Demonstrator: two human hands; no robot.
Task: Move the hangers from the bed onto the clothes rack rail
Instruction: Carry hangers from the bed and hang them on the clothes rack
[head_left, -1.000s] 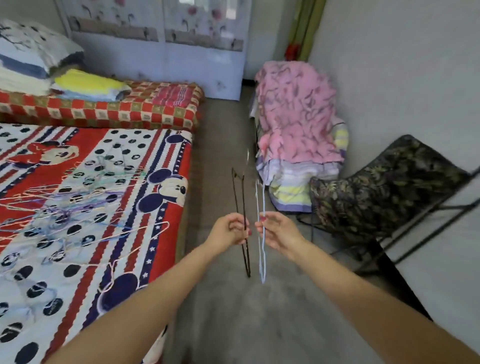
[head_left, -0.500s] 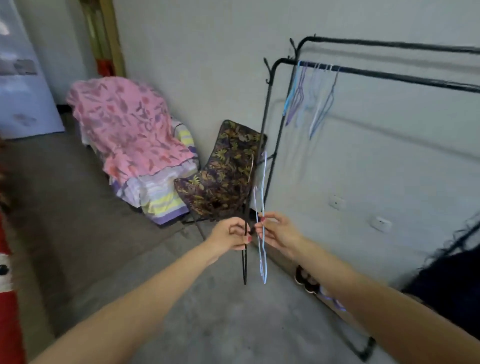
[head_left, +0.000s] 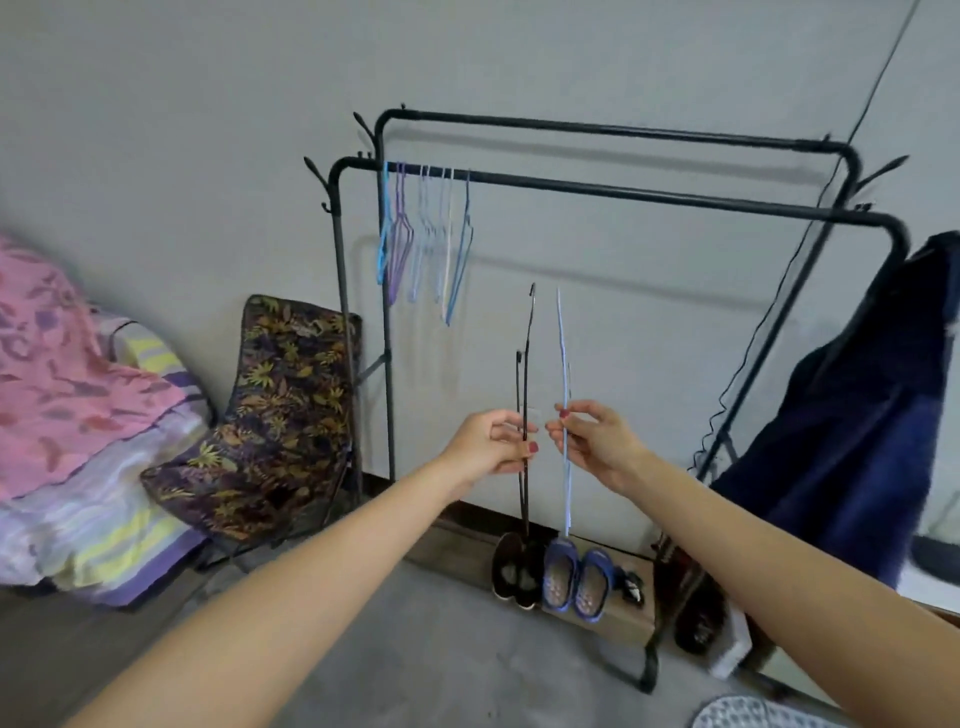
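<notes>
left hand (head_left: 488, 441): fingers pinch dark hanger (head_left: 525, 395) | right hand (head_left: 597, 441): fingers pinch light-blue hanger (head_left: 563, 364) | both upright before rack rail (head_left: 649, 195)

A home bedroom: clothes rack (head_left: 623, 192), folded bedding (head_left: 78, 441), shoes (head_left: 561, 577) along the wall

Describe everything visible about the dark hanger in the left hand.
The dark hanger is thin, black or dark brown, and looks like coated wire. It is seen edge-on, held nearly upright, its hook tip at the top pointing toward the rack's front rail but well below it. Its lower end hangs down in front of a black shoe on the floor. The left hand pinches it partway up; nothing else touches it. A light blue hanger stands apart beside it.
</notes>
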